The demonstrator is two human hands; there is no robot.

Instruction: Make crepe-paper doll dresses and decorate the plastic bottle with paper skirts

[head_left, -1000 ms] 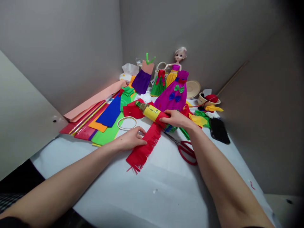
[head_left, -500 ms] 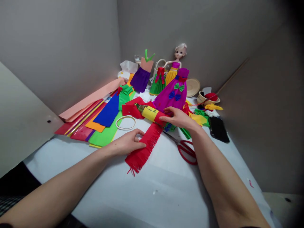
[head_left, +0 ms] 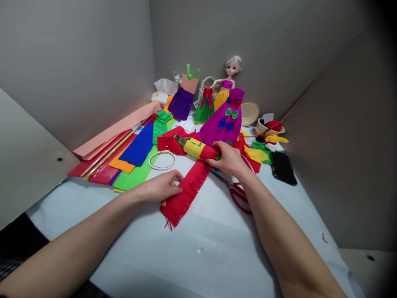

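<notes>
A green glass bottle lies on its side, wrapped in yellow and red paper, its neck toward the left. My right hand grips the bottle's wrapped base end. From under that end a fringed red paper strip runs down toward me, its cut edge on the right. My left hand pinches the strip's left edge between thumb and fingers. Red-handled scissors lie beside my right forearm, partly hidden by it.
A roll of tape lies left of the bottle. Coloured paper sheets spread at the left. Behind stand a purple paper dress and a doll. At the right are a phone and a small bowl.
My right hand has closed further around the bottle's base end. My left hand has slid slightly down the strip's edge. The whole view has shifted a little.
</notes>
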